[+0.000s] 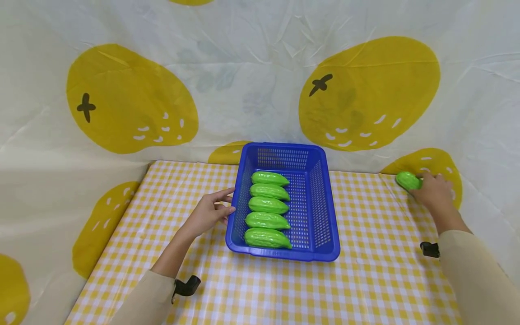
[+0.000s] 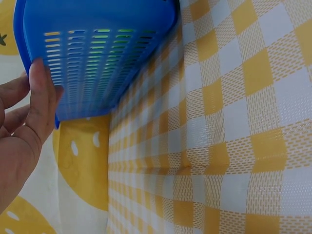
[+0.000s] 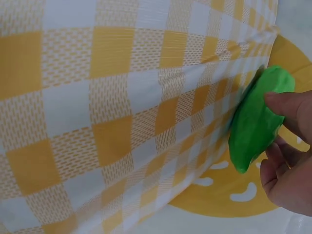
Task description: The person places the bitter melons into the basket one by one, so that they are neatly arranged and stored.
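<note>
A blue plastic basket (image 1: 318,256) stands on the checked table with several toy bitter gourds (image 1: 268,205) lined up along its left side, tapered ends to the right. My left hand (image 1: 209,210) touches the basket's left rim with fingertips and thumb, its fingers loosely bent. In the left wrist view, the hand (image 2: 29,126) lies along the rim of the slotted basket wall (image 2: 83,9). Far to the right, my right hand (image 1: 434,192) grips another green bitter gourd (image 1: 407,180) near the table's back right corner. The right wrist view shows the thumb on this gourd (image 3: 261,117), other fingers partly behind it.
A yellow-and-white checked cloth (image 1: 378,271) covers the table. Close behind the basket hangs a pale curtain (image 1: 252,90) printed with large yellow fruit, which also borders the table's left and right sides. Small black devices (image 1: 187,286) are worn at both wrists.
</note>
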{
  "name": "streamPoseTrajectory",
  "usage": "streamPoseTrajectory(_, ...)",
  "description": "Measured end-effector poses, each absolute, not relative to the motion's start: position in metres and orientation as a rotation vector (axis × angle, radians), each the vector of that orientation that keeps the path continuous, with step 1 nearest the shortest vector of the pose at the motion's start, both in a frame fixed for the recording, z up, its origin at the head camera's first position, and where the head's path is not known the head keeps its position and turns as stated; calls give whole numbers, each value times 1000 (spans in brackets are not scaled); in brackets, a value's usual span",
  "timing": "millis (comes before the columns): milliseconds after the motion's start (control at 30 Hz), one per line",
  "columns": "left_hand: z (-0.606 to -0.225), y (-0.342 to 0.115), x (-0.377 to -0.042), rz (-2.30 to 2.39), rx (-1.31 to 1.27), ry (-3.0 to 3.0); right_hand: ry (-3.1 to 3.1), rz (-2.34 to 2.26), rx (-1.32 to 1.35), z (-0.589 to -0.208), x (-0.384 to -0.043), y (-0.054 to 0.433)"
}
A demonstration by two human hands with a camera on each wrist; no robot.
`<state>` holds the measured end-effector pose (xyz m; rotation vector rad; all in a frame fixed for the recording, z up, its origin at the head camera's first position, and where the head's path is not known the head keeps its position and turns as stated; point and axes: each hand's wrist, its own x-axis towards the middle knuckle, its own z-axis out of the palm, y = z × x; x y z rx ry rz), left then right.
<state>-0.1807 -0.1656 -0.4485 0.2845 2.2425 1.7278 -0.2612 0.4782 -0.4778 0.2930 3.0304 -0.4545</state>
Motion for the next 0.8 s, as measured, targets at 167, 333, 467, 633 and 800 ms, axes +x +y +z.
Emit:
streamPoseTrajectory(167, -447, -166, -179, 1726, 278, 2239, 3061, -465, 297, -481, -256, 477)
streamPoseTrajectory(333, -446, -164, -179, 1729, 282, 2232, 3027, -599, 342, -486, -253, 478)
streamPoseTrajectory(467, -447, -164, -178, 1733, 283, 2225, 2976, -730, 386, -489, -250, 478)
streamPoseTrajectory(633, -447, -165, -178, 1741, 273, 2224, 2971, -796, 343, -491, -250, 479)
streamPoseTrajectory(800, -446, -166, -178, 1736, 279, 2234, 2951, -826, 319, -490, -249, 478)
